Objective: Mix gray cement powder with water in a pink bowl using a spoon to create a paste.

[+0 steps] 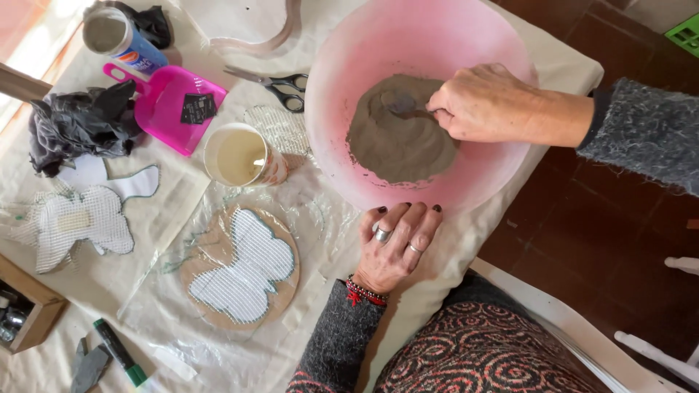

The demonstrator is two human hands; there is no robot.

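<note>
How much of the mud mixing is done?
Grey mix already sits heaped in the pink bowl. The right hand is in it now, while the left hand rests at the rim. The butterfly mesh cutout on its cardboard disc is still bare.

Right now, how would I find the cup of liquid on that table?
Start at the big pink bowl of grey paste. Just to its left on the cloth-covered table stands a white cup holding pale yellowish liquid. It sits below the scissors and right of the pink scoop; the other container, a can, is far top-left.
</note>
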